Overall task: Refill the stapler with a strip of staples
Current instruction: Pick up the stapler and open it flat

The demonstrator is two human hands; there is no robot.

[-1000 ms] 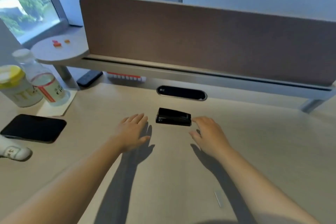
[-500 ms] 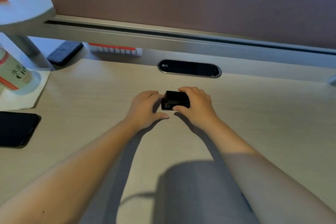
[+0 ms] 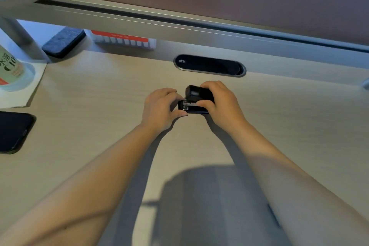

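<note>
The small black plastic stapler sits on the pale wood-grain desk, its top lifted. The right hand has its grip clamped around the stapler's rear; the left hand pinches its front end.

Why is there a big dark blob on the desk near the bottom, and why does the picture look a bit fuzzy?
In the head view, the blob is a shadow on the desk, probably the person's own, with light coming from behind; the arms cast shadows too. The fuzziness is slight blur, worst at the edges, so the bottle label smears. The hands and stapler stay fairly clear.
</note>
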